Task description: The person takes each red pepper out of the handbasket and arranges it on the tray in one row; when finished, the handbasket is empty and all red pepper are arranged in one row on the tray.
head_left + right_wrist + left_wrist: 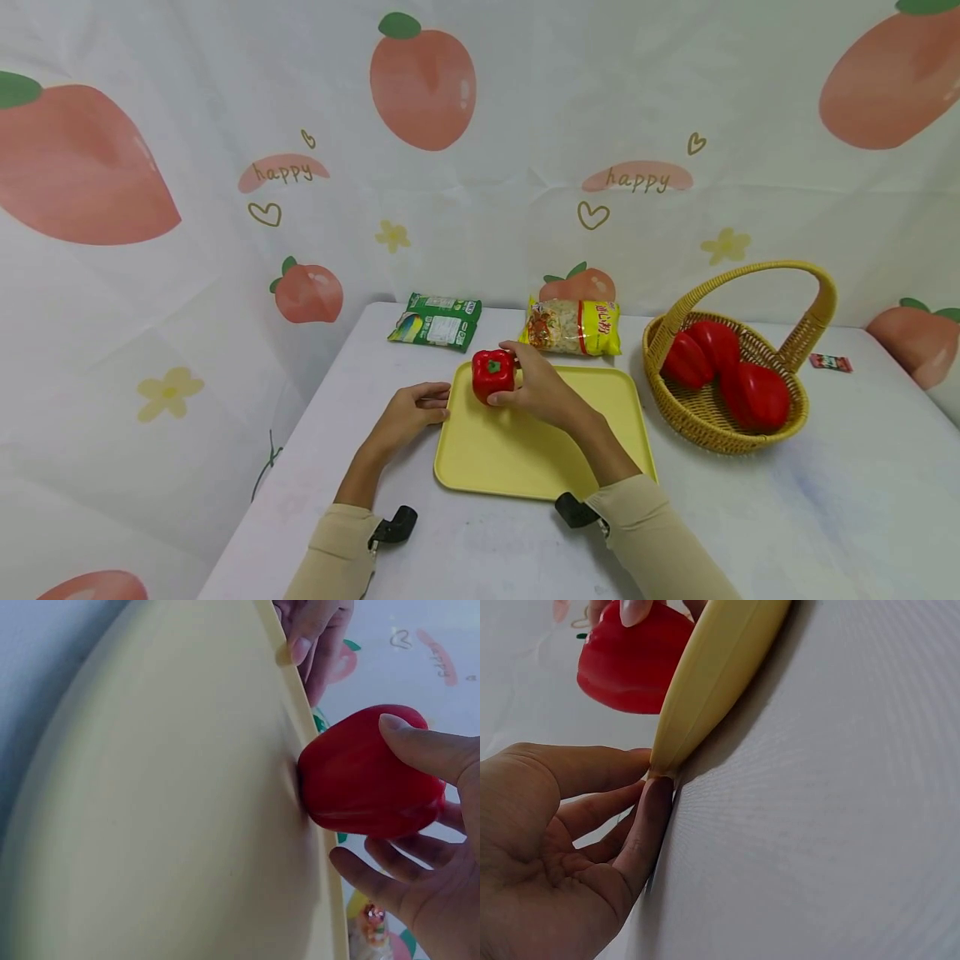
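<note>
Red pepper sits at the far left corner of the yellow tray, left hand pinching the tray's edge, right hand gripping the pepper's glossy sides, probably light, stiff, slightly slippery, best held round its middle, green bag behind.

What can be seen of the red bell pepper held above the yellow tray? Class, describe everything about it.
The red bell pepper is deep red and glossy, with rounded lobes and a green stem on top. Its smooth skin looks like plastic, though that isn't certain. It looks whole and roughly upright, over the far left corner of the yellow tray. The right hand grips it from the right. Whether its base touches the tray is hard to tell.
</note>
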`<act>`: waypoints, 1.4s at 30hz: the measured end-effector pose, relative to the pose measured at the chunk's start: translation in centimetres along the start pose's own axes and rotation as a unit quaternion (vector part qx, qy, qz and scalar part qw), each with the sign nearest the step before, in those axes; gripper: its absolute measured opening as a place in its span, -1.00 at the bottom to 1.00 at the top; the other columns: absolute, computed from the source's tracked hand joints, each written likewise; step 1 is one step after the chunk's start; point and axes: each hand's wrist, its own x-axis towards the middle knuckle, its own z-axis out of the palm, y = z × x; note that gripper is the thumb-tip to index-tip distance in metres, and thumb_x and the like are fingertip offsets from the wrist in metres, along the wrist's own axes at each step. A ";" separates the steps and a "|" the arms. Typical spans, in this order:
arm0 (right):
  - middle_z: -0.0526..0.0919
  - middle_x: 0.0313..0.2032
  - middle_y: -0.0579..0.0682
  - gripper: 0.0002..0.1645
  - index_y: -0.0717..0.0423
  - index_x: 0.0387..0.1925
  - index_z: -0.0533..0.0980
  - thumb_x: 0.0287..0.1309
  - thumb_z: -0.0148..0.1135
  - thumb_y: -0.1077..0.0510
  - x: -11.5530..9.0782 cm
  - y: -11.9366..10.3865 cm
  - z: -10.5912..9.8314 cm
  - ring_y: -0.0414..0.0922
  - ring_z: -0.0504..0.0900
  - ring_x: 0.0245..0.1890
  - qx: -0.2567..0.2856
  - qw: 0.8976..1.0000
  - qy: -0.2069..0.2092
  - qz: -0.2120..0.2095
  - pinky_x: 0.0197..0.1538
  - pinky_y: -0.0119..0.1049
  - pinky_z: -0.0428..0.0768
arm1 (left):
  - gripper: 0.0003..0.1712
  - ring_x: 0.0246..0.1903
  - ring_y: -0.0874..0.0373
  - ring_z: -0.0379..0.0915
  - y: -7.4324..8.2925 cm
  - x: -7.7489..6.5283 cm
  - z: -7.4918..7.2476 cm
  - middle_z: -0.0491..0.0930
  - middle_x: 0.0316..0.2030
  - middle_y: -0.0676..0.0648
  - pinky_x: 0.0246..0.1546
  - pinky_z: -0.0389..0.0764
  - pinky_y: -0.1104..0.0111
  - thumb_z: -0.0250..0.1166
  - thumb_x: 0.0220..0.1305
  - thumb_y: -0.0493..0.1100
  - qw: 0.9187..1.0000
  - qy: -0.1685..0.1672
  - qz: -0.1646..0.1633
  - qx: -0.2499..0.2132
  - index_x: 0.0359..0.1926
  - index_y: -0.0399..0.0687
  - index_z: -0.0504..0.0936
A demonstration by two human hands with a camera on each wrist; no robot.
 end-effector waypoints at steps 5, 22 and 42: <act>0.41 0.43 0.18 0.06 0.18 0.56 0.23 0.17 0.59 0.06 -0.1 0.0 0.0 0.13 0.41 0.41 -0.003 1.000 -0.003 -0.002 0.36 0.12 0.59 | -0.45 0.10 0.05 0.70 0.1 0.1 0.1 0.74 0.13 -0.13 0.19 0.70 0.22 0.41 0.35 -0.34 1.000 0.000 0.002 0.000 0.35 -0.23 0.61; 0.43 0.38 0.19 0.11 0.25 0.55 0.24 0.13 0.63 -0.01 -0.4 0.0 -0.1 0.14 0.46 0.33 -0.001 1.000 0.002 -0.002 0.33 0.07 0.61 | -0.45 0.10 0.06 0.70 0.4 0.0 0.2 0.74 0.13 -0.12 0.20 0.69 0.22 0.41 0.34 -0.35 1.000 0.001 -0.002 0.003 0.35 -0.23 0.61; 0.38 0.46 0.13 0.10 0.11 0.58 0.24 0.17 0.60 -0.12 -4.9 -0.5 -3.9 0.24 0.44 0.40 -0.030 0.998 0.032 -0.055 0.25 0.20 0.65 | -0.45 0.10 0.05 0.70 0.3 -0.1 0.1 0.74 0.13 -0.12 0.23 0.68 0.19 0.42 0.36 -0.33 1.000 0.004 -0.007 0.010 0.35 -0.22 0.61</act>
